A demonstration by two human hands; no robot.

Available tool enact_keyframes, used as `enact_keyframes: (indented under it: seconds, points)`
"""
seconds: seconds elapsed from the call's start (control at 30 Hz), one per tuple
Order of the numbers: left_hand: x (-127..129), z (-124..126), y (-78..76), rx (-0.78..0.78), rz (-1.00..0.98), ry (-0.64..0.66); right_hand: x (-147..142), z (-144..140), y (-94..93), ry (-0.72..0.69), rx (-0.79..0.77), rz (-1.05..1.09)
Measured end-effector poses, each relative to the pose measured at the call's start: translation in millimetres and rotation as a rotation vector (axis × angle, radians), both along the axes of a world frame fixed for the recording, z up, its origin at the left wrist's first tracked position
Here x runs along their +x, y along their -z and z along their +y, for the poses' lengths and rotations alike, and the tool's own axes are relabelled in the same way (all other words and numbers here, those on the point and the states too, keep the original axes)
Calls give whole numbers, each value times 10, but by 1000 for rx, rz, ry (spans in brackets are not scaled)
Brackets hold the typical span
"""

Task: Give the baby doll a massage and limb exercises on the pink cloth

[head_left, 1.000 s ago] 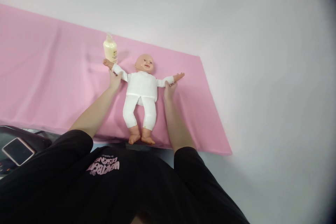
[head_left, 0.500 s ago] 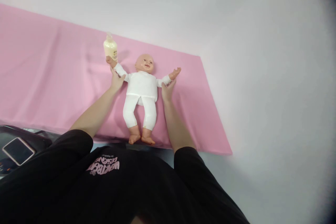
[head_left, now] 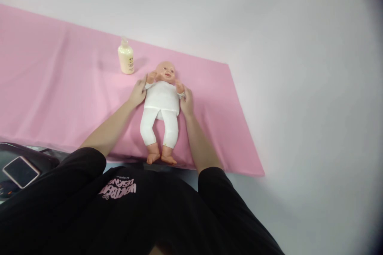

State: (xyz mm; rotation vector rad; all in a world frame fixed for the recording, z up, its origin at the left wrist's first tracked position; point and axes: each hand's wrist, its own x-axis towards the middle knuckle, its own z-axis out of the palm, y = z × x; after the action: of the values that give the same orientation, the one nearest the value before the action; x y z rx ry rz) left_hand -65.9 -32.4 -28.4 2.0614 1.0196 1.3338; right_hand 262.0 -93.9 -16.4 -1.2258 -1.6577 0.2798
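Doll (head_left: 162,103) on its back on the pink cloth (head_left: 60,87), near the cloth's front edge, head away from the person, feet toward the black shirt (head_left: 134,207). White top and white trousers, bare feet just short of the cloth's edge. Both doll arms bent up, small fists raised close to the chin.

Left hand (head_left: 138,93) against the doll's arm on that side, fingers closed around the white sleeve near the shoulder. Right hand (head_left: 186,101) likewise wrapped around the other sleeve, thumb toward the chest. Exactly how tight either grip is: cannot tell at this size. Forearms bare, running back toward the short black sleeves.

Bottle (head_left: 126,56) of pale yellow lotion upright on the cloth, beyond the left hand and apart from it, a little to the side of the doll's head, not touching the doll.

Cloth spread over a white surface (head_left: 299,87), creased, its far corner past the doll's right side. Phone (head_left: 20,172) face up on a dark thing at the lower left, off the cloth, well apart from the doll.
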Motion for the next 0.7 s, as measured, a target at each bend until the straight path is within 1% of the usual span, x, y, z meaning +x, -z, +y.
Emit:
enact_keyframes:
  seconds: [0.1,0.2,0.3,0.5,0.7]
  points:
    - [50,-45,-67,0,71,16,-40,-10,-18,-5,-54,3]
    - [99,-100,-145,-27,65,-6,-81,-39,-71,-10,-57,24]
    - [117,-132,-189,-36,60,-17,-93,-58,-96,-6,-54,30]
    - [101,-122,-184,-12,127,-20,-63,-26,-37,-12,-38,9]
    - [86,-142,-203,-76,48,-9,-37,-1,-12,12,-66,58]
